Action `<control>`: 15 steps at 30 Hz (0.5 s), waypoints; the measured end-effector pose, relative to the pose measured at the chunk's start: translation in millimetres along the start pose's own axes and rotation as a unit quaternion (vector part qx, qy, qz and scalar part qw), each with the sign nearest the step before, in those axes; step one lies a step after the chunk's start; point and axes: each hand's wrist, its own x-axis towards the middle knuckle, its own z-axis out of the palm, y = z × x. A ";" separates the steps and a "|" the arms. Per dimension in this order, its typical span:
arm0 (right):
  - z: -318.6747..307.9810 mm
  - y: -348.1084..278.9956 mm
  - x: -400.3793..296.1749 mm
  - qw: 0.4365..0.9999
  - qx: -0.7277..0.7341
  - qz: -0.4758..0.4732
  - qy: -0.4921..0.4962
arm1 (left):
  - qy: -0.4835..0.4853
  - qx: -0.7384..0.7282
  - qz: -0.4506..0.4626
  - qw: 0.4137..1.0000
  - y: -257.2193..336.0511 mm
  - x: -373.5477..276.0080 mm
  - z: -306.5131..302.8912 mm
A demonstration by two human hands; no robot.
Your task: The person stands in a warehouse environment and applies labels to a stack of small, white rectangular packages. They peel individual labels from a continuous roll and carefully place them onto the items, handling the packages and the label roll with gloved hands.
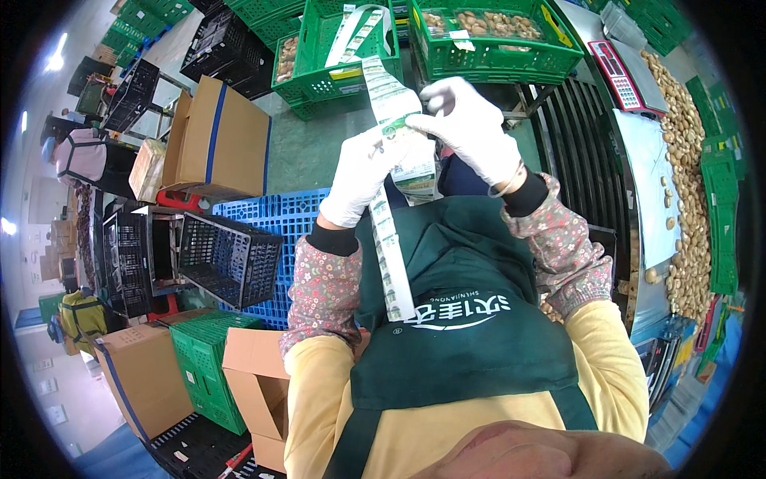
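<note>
Both my hands wear white gloves and meet in front of my dark green apron. My left hand grips a strip of printed green-and-white labels. At the edge of a green label, a fingertip of my right hand touches the strip; its other fingers are bent, and whether it pinches the label is unclear. The strip trails up to a green plastic crate, where more of it lies looped. Below my hands hangs another labelled part, and a narrow strip runs down over the apron.
Packed mushrooms fill a green crate at the upper right. Loose mushrooms lie on the right-hand table near a red-and-white scale. Leftward are a cardboard box, a black crate and a blue pallet. Other people are far left.
</note>
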 end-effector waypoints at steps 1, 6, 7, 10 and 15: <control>-8.9 -0.1 0.5 0.992 0.064 0.028 -0.100 | 0.006 0.000 -0.001 1.000 1.7 -1.6 0.1; -25.8 -17.5 -9.1 0.957 0.013 0.049 -0.285 | 0.045 -0.188 -0.020 0.981 -3.0 7.2 -11.0; -24.0 -13.7 -9.7 0.971 0.010 0.047 -0.232 | 0.042 -0.165 -0.017 0.985 -3.4 8.0 -11.0; -29.4 -10.8 -3.0 0.994 -0.010 0.063 -0.090 | 0.028 -0.077 -0.007 0.997 -3.5 8.6 -9.3; -26.8 3.0 13.7 0.973 0.210 0.025 -0.088 | 0.008 0.058 0.008 0.998 -4.9 6.8 -6.6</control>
